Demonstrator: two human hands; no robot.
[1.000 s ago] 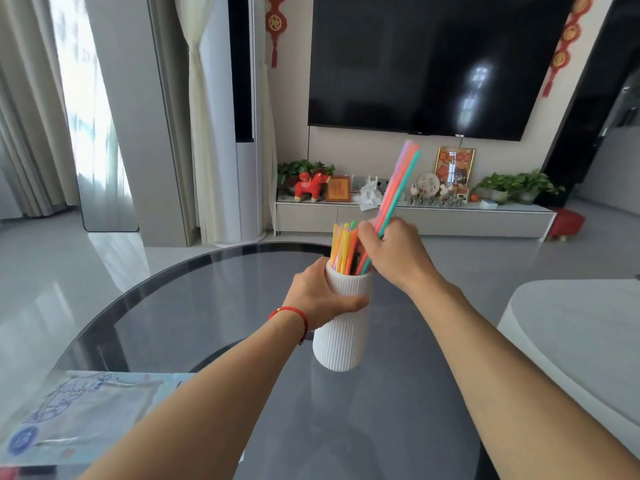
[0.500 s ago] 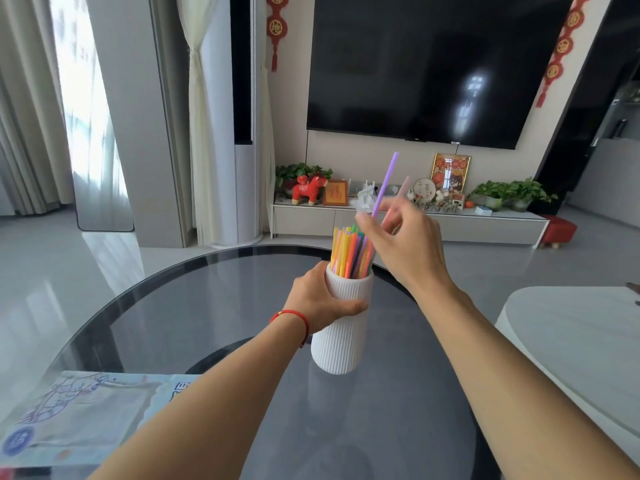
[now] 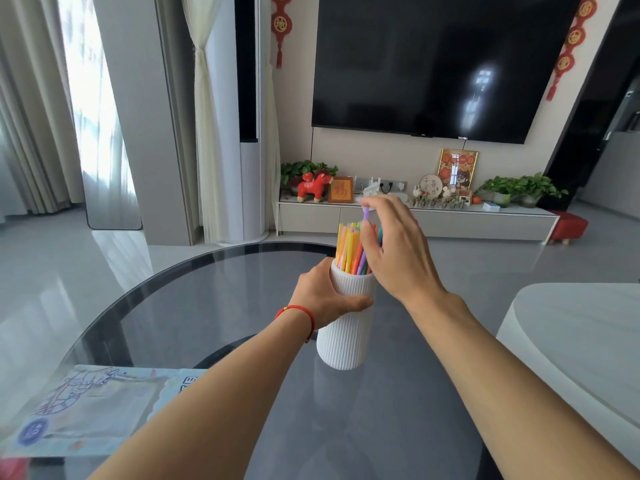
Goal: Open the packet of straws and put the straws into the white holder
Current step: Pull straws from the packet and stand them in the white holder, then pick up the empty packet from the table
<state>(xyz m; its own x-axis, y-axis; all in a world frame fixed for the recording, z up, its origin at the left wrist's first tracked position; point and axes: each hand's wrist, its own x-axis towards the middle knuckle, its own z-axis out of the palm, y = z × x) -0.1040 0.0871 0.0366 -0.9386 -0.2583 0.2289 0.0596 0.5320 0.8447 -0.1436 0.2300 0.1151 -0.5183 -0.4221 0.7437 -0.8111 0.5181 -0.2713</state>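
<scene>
A white ribbed holder (image 3: pixel 344 334) stands upright on the dark glass table (image 3: pixel 194 306). Several coloured straws (image 3: pixel 349 249) stick out of its top. My left hand (image 3: pixel 325 296), with a red string at the wrist, is wrapped around the holder's upper part. My right hand (image 3: pixel 394 251) hovers over the holder's mouth and pinches the top of a purple straw (image 3: pixel 366 213) that stands among the others. The flat, printed straw packet (image 3: pixel 90 410) lies at the table's near left corner, partly behind my left forearm.
A white rounded table or seat (image 3: pixel 575 341) sits close on the right. Beyond the glass table are grey floor, a low TV cabinet (image 3: pixel 415 223) with ornaments and plants, and a red stool (image 3: pixel 569 226).
My right hand has gone from holding a bunch of straws to pinching one purple straw, which has sunk lower into the holder. The left hand keeps its hold on the holder.
</scene>
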